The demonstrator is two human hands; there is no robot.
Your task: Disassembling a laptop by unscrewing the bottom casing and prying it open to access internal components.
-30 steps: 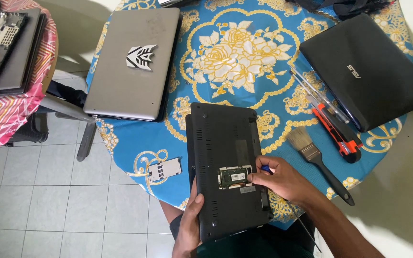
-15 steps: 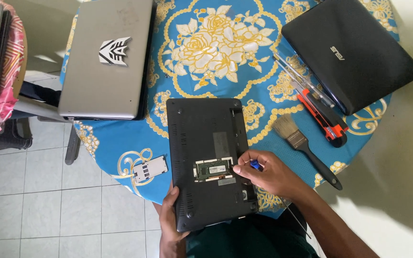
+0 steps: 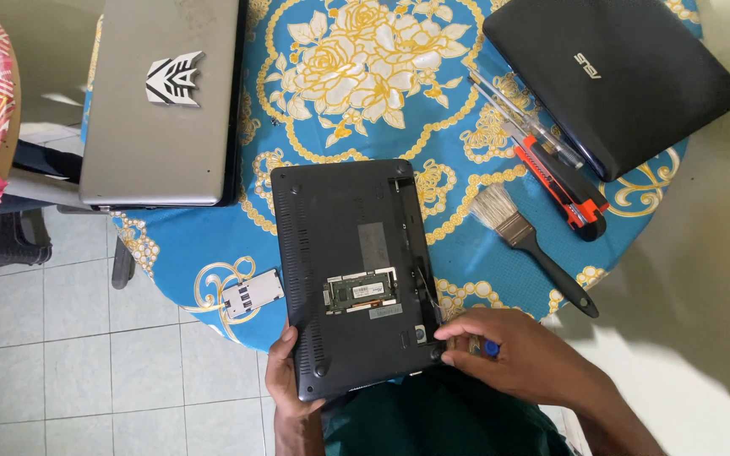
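netbook (image 3: pixel 352 270) upside down; left hand (image 3: pixel 285 380) fingers grip its edge

One view only, head-worn, so nothing was shared with a second camera. It looked almost straight down from above the table (image 3: pixel 213 245), at close working range. The wearer's body sat at 6 o'clock, both forearms entering from the bottom edge. The round table filled the centre and top; its far side ran out of frame at 12 o'clock. Tiled floor (image 3: pixel 86 371) showed at 8 o'clock, plain pale floor at 4 o'clock.
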